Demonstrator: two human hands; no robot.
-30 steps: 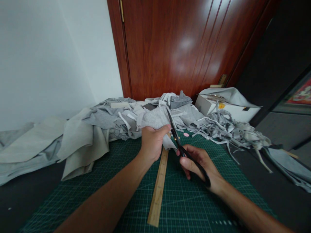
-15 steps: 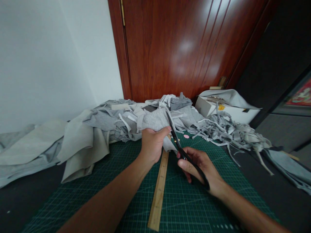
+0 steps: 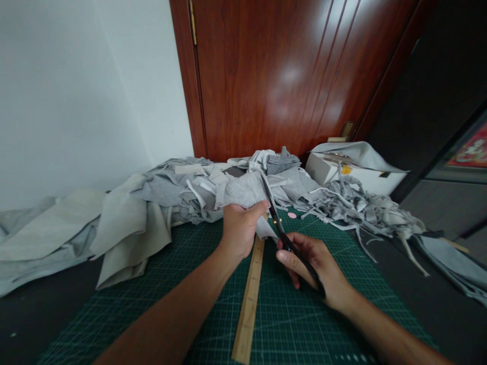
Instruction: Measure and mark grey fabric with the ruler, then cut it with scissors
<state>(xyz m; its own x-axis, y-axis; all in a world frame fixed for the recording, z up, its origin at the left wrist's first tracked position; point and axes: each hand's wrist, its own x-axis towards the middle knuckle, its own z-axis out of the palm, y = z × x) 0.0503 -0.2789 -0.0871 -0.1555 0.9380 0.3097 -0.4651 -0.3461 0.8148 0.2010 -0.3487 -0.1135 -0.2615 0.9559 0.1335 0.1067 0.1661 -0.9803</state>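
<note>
My left hand (image 3: 240, 229) pinches a light grey piece of fabric (image 3: 245, 189) between thumb and fingers, above the middle of the green cutting mat (image 3: 198, 304). Black scissors (image 3: 283, 235) are in my right hand (image 3: 308, 261), with their blades pointing up and away along the right edge of the fabric. The blades look nearly closed. A lower end of the fabric hangs between both hands. Beneath it lies a wooden ruler (image 3: 248, 309), its far part hidden by the fabric and my left hand.
Grey and white fabric pieces (image 3: 175, 187) are heaped along the mat's back edge, with larger pale pieces (image 3: 125, 223) at left. Tangled strips (image 3: 353, 200) lie at right, before a white box (image 3: 361, 175). A pink disc (image 3: 291, 215) rests on the mat. A wooden door (image 3: 266, 76) stands behind.
My left hand and the fabric have shifted very slightly right and down in view. The scissors have moved a little, their handles closer together.
</note>
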